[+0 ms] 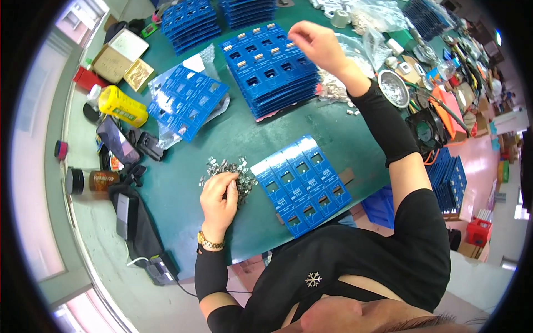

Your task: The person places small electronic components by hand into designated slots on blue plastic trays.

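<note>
My left hand rests over a pile of small silvery metal parts, its fingers curled together. Whatever they pinch is hidden. Beside the pile, a blue circuit board panel with rows of square cut-outs lies at an angle near the front edge of the table. My right hand is reached out to the far right corner of a tall stack of blue panels. Its thumb and fingertips come together there, and anything between them is too small to name. Small pale parts sit along the upper rows of that stack's top panel.
More blue panel stacks stand at the back. A loose panel lies on bubble wrap at the left, near a yellow bottle and a phone. On the right are a round metal dish, plastic bags and a small fan.
</note>
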A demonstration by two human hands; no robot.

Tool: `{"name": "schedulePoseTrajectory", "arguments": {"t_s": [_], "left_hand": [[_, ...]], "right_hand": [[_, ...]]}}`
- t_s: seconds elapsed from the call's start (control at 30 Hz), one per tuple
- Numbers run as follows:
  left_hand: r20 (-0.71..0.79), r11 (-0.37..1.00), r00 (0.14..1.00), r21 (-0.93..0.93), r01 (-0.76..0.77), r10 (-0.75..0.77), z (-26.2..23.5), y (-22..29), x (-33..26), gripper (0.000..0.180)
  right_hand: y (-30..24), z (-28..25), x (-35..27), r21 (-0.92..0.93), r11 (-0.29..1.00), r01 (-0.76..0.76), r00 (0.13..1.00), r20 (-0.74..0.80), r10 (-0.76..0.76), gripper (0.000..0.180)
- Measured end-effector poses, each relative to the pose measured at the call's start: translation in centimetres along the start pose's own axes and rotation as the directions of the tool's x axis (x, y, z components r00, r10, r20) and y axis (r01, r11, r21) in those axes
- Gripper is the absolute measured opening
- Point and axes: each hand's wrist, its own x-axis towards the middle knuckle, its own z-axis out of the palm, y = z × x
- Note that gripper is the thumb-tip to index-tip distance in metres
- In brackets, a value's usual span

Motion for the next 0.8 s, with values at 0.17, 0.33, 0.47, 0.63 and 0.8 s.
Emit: {"name": "schedulePoseTrajectory", "arguments": {"t_s": [0.17,0.33,0.47,0.63,0.8], "left_hand": [[0.034,0.996,0.996,0.03,-0.082,0.081,0.3,0.5,0.3,0.011],[0.167,0.961,0.98,0.238,-0.144,0.106,0.7,-0.3,0.3,0.03],[0.298,0.896,0.953,0.403,-0.184,0.061,1.4,1.0,0.6,0.045],[0.309,0.873,0.94,0.407,-0.268,0.144,1.7,-0.9,0.0,0.042],[0.226,0.887,0.965,0.407,-0.218,0.133,2.1,-1.5,0.0,0.023]], "right_hand": [[-0.6,-1.8,-4.7,0.097,0.992,0.077,0.995,0.054,-0.083,0.018],[-2.0,-3.3,-7.8,0.112,0.989,0.093,0.995,0.038,-0.098,0.011],[-3.0,-5.3,-9.4,0.154,0.986,-0.061,0.996,0.069,0.051,0.01],[-2.7,-5.6,-11.7,0.306,0.946,-0.107,0.987,0.146,0.065,0.01],[-3.5,-5.7,-13.4,0.415,0.864,-0.285,0.951,0.236,0.2,0.008]]}}
